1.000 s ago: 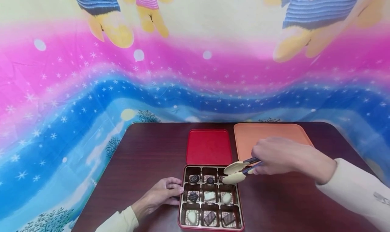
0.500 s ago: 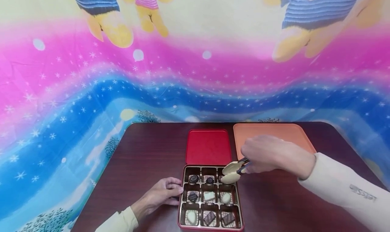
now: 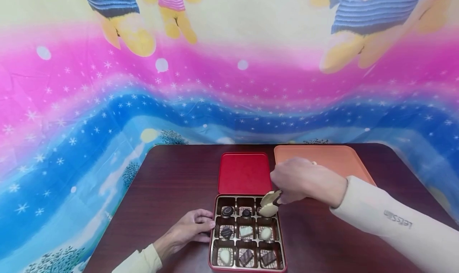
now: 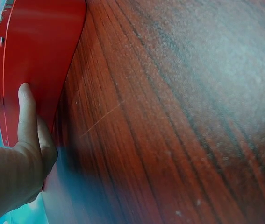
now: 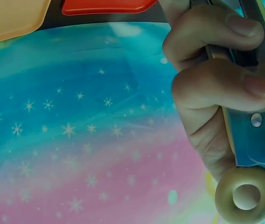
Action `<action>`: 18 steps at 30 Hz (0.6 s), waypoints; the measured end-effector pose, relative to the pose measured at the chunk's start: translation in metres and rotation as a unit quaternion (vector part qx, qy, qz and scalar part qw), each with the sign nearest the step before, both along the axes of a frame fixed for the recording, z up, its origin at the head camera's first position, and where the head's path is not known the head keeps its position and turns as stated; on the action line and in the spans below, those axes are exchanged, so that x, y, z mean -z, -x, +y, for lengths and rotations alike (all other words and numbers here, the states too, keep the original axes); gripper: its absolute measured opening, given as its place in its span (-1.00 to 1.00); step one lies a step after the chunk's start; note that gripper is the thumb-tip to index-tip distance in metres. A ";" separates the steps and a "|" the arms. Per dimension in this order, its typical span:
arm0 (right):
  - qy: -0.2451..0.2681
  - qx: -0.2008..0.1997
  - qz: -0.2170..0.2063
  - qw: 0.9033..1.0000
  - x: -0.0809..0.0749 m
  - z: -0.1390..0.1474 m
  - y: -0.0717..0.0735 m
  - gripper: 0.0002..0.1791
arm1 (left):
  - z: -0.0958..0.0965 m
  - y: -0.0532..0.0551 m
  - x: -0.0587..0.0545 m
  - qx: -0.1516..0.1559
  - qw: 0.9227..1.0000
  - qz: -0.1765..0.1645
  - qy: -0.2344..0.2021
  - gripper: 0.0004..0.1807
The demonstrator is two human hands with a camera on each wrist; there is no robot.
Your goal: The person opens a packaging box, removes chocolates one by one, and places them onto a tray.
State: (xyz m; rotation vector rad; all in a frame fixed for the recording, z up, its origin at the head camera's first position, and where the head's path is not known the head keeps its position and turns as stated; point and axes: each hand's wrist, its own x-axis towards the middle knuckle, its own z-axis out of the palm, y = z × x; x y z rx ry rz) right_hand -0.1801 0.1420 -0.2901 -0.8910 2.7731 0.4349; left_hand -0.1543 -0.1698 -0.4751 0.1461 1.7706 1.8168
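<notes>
A red tin (image 3: 247,269) divided into compartments holds several dark and white chocolates, one per visible compartment. My left hand (image 3: 190,226) lies against the tin's left side. In the left wrist view its fingers rest nearly straight on the red wall (image 4: 41,51). My right hand (image 3: 297,181) grips a pair of tongs (image 3: 269,209) with cream tips and dark metal arms; curled fingers wrap the handle (image 5: 256,105) in the right wrist view. The tongs' tips reach down into the back right compartment and hide what lies there. A white oval chocolate (image 3: 266,234) sits just in front of that compartment.
Behind the tin lies a red lid (image 3: 245,173), flat on the dark wooden table (image 3: 179,177). An orange tray (image 3: 340,161) is at the back right, partly covered by my right hand, with a small pale thing (image 3: 314,163) on it. A printed cloth (image 3: 229,85) hangs behind.
My right hand has moved left with the tongs, and their tips have come further over the back right compartment, closer together. The left hand stays against the tin.
</notes>
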 end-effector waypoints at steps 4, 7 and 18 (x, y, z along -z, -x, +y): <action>-0.021 -0.003 0.001 1.000 0.003 -0.005 0.002 -0.60 | 0.000 -0.001 0.001 -0.001 1.000 0.000 0.002 -0.44; -0.044 -0.015 0.012 0.999 0.007 -0.008 0.003 -0.57 | 0.000 -0.001 0.001 -0.001 1.000 -0.001 0.002 -0.44; -0.058 -0.020 0.039 0.997 0.012 -0.010 0.003 -0.54 | -0.001 0.001 0.004 0.003 1.000 -0.003 -0.002 -0.45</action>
